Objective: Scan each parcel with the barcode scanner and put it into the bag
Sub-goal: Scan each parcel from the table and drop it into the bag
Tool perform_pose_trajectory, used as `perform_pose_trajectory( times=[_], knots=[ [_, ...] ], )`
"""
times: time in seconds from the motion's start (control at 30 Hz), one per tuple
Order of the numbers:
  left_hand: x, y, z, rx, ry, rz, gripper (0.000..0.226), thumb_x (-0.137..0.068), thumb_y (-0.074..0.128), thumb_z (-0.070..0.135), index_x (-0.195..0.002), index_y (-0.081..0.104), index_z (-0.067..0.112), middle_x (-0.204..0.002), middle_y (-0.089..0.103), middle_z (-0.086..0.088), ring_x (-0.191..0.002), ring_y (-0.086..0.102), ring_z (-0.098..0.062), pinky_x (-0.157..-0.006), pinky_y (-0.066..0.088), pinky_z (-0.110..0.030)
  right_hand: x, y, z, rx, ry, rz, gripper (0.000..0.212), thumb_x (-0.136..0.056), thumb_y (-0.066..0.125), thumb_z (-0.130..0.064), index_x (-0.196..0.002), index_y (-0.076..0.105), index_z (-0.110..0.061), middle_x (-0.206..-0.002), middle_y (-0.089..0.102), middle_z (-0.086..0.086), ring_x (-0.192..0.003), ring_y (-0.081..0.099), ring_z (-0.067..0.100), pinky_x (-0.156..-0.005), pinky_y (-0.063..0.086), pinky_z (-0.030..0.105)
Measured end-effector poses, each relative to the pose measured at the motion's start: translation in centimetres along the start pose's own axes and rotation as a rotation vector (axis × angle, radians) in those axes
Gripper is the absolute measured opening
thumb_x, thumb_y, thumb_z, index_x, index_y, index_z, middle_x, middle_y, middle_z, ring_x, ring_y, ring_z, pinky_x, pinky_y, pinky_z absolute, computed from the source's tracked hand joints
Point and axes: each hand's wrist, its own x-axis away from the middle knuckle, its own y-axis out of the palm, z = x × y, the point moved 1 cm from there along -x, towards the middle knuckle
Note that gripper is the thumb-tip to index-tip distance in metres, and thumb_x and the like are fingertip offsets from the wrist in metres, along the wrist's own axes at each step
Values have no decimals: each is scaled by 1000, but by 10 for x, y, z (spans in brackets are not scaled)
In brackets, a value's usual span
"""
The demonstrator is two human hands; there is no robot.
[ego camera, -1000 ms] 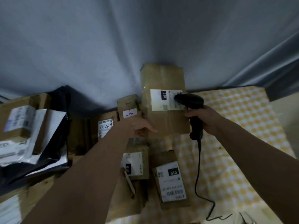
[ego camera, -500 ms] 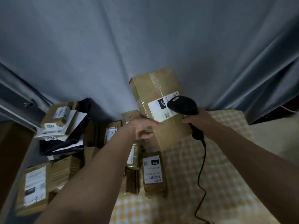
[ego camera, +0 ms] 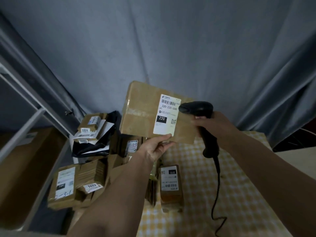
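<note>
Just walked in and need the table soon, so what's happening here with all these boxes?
A person is scanning parcels. The left hand grips the bottom edge of a cardboard box, lifted off the table with its label facing them. The right hand grips a black barcode scanner, its head right beside that label. More boxes lie on the checked tablecloth, and others sit by a black bag to the left.

Two bare forearms reach in from the lower edge of the view, with no sleeve, watch, bracelet or glove on either. The left hand (ego camera: 158, 147) shows its palm side; the right hand (ego camera: 216, 124) shows its back. No ring shows on the fingers (ego camera: 166, 138) in view.
</note>
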Motion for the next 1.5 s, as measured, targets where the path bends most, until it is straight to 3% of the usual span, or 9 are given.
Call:
perform_pose_trajectory(
  times=[0.27, 0.37, 0.5, 0.63, 0.77, 0.9, 1.1, 1.3, 1.5],
  knots=[
    [10, -10, -10, 158, 86, -17, 11, -89, 52, -14, -90, 58, -5, -68, 69, -15, -60, 70, -18, -78, 54, -43, 47, 20, -27, -173, -46, -132, 2, -86, 62, -4, -84, 62, -3, -68, 56, 10, -60, 54, 19, -59, 49, 29],
    [17, -13, -13, 200, 111, -33, 16, -89, 52, -15, -97, 59, -2, -76, 71, -15, -67, 72, -21, -78, 55, -42, 59, 23, -30, -157, -68, -164, 3, -86, 61, -3, -86, 62, 0, -70, 56, 13, -60, 54, 20, -57, 49, 28],
    [25, -15, -14, 239, 140, -26, 21, -90, 50, -16, -99, 61, -1, -81, 72, -16, -78, 71, -25, -76, 55, -42, 70, 28, -30, -109, -93, -162, 9, -84, 61, -3, -85, 63, 6, -73, 56, 19, -65, 54, 27, -66, 48, 36],
    [33, -16, -14, 252, 154, -33, 20, -91, 48, -16, -98, 60, -1, -81, 73, -16, -88, 67, -27, -77, 54, -43, 76, 31, -30, -99, -107, -179, 2, -85, 63, -6, -85, 64, -4, -69, 60, 10, -68, 58, 23, -72, 50, 38],
    [37, -19, -15, 261, 160, -33, 22, -90, 49, -16, -101, 60, -1, -88, 72, -17, -96, 64, -29, -78, 54, -43, 81, 33, -30, -68, -141, -162, 22, -86, 62, -8, -92, 63, 13, -74, 57, 20, -69, 54, 29, -69, 48, 36],
    [41, -22, -19, 262, 160, -36, 23, -89, 50, -16, -103, 61, -1, -96, 70, -18, -102, 63, -31, -79, 54, -44, 84, 35, -30, -74, -161, -152, 16, -85, 63, -8, -89, 64, 7, -72, 58, 16, -68, 56, 25, -67, 50, 33],
    [46, -26, -21, 263, 147, -38, 22, -89, 50, -16, -103, 60, -1, -98, 69, -19, -101, 63, -31, -78, 55, -44, 90, 40, -28, -66, -166, -153, 10, -85, 63, -5, -86, 63, 5, -69, 56, 13, -62, 54, 18, -56, 49, 22],
    [52, -29, -23, 250, 148, -46, 20, -91, 49, -16, -99, 60, -2, -84, 73, -18, -95, 64, -31, -77, 55, -43, 93, 43, -26, -52, -158, -147, 2, -87, 64, -10, -85, 63, -9, -71, 60, 6, -68, 58, 16, -69, 50, 29],
    [56, -34, -22, 247, 130, -53, 19, -90, 50, -16, -99, 60, -2, -85, 73, -19, -97, 64, -31, -79, 53, -46, 96, 48, -24, -54, -169, -149, 10, -87, 64, -10, -88, 64, 0, -71, 57, 11, -67, 56, 18, -66, 50, 27]
  ],
)
